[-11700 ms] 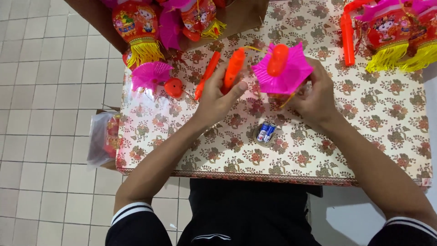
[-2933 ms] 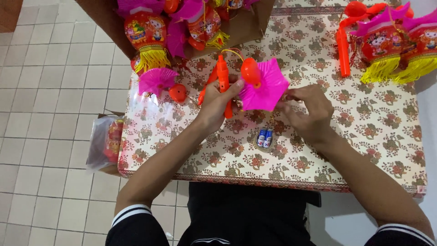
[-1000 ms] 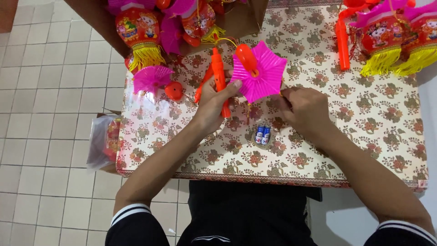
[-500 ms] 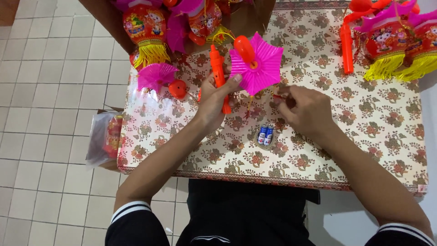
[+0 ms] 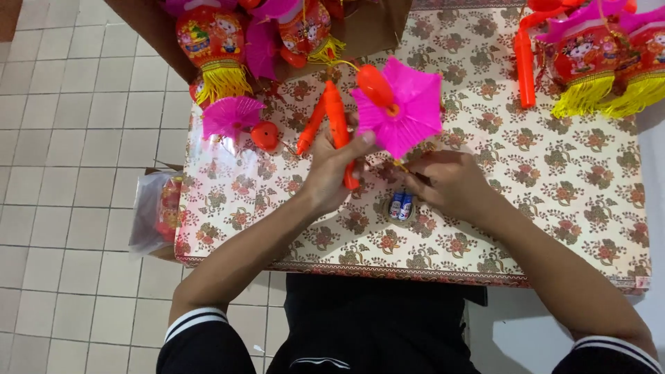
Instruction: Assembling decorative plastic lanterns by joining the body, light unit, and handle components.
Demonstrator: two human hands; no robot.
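Lantern parts look light, flimsy: left hand (image 5: 332, 170) grips stiff orange handle (image 5: 339, 131), right hand (image 5: 447, 183) pinches under crushable pink paper top (image 5: 402, 107).

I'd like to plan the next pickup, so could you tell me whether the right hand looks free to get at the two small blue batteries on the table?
Probably yes: the batteries lie uncovered beside the right hand, though its fingers seem busy.

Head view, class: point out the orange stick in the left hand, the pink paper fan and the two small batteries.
orange stick (image 5: 337, 125), head view, upper shaft.
pink paper fan (image 5: 409, 111), head view, pleated face.
batteries (image 5: 400, 206), head view, middle of the pair.
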